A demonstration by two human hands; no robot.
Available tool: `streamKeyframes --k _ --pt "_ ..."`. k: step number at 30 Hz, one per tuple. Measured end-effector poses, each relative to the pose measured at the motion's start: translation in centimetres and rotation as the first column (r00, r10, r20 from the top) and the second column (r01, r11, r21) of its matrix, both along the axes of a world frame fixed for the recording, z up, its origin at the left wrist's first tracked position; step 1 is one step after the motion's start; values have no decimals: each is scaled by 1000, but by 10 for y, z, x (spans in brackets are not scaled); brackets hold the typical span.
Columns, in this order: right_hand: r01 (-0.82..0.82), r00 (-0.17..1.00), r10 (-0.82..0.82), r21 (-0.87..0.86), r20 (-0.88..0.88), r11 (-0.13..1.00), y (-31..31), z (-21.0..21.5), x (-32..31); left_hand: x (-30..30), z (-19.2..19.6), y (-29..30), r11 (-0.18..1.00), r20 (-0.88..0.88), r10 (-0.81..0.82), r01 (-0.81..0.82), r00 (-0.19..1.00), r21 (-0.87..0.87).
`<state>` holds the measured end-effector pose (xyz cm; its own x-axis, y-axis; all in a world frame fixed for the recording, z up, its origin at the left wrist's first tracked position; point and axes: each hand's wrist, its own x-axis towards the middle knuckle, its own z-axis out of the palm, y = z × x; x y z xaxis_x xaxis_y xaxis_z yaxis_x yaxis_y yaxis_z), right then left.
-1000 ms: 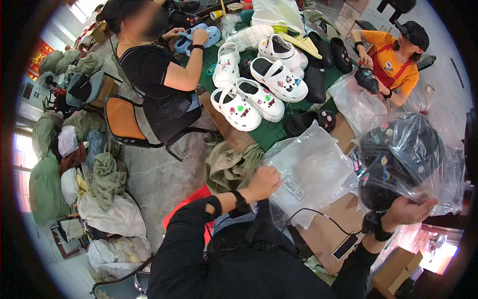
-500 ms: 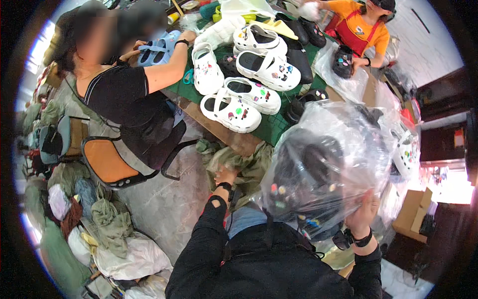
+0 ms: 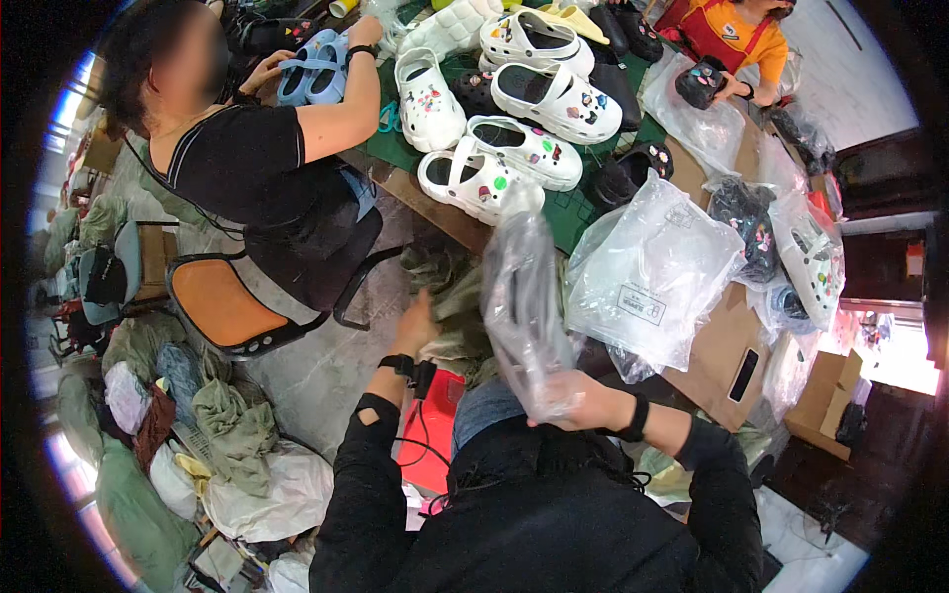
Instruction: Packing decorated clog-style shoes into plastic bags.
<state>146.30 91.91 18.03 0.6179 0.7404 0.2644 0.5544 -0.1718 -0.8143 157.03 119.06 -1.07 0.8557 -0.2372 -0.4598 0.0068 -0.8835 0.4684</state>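
Note:
My right hand is closed on a clear plastic bag, raised in front of my lap. The bag is smeared by motion, so I cannot make out any contents. Lower left of it, my left hand holds nothing, a finger stretched out, above olive-green cloth. A flat clear plastic bag with a printed patch lies on the table's near side. White clogs with colourful charms stand beyond, beside a black clog.
A person in black sits at the left with blue clogs. Across the table, a person in orange holds a black clog. Bagged clogs, a phone and a cardboard box are at the right. A red object is beside my lap.
The large bag with black clogs in it no longer fills the space before me. My right hand has moved left and now lifts a clear bag. My left hand has shifted slightly left.

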Motion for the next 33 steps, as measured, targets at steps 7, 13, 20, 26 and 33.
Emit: streamKeyframes --k 7,13,20,26,33 --pt "-41 994 26 -136 -107 990 41 -71 -4 -69 -87 202 509 -440 678 -808 589 -297" --pt "-263 954 278 -134 115 956 52 -50 -1 -42 -43 140 507 -458 651 -796 606 -331" --pt "-149 950 222 -303 220 941 -9 6 -9 10 25 84 624 -583 402 -678 706 -389" --pt "-11 1000 7 -141 -25 990 -11 -31 -30 55 92 27 498 -798 114 -729 592 -470" --pt "369 912 -404 -290 -71 883 41 -83 -5 26 139 -9 828 -626 185 -464 757 -316"
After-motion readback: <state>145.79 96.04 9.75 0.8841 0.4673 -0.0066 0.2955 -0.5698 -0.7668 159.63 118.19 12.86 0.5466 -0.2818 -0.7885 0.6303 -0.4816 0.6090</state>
